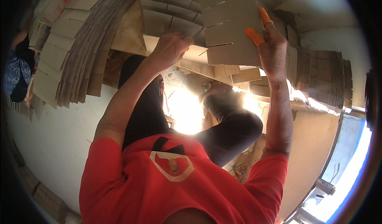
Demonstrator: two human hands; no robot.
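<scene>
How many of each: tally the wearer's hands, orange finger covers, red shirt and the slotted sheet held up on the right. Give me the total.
Hands, left hand and right hand: 2
Orange finger covers: 2
Red shirt: 1
Slotted cardboard sheet, held: 1
Total: 6

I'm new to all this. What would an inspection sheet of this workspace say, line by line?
Surface: brown surface, partly covered by card.
Job's things: grey sheet with slits along one side, held up; slotted cards lie in overlapping rows beside it.
Clutter: card stacks at left and right.
Hands: right hand grips the sheet's edge, orange covers on two digits; left hand is curled by the slotted cards, its hold unclear.
Cables: none clearly made out.
Surroundings: bright glare between the legs; dark patterned cloth at far left.
</scene>
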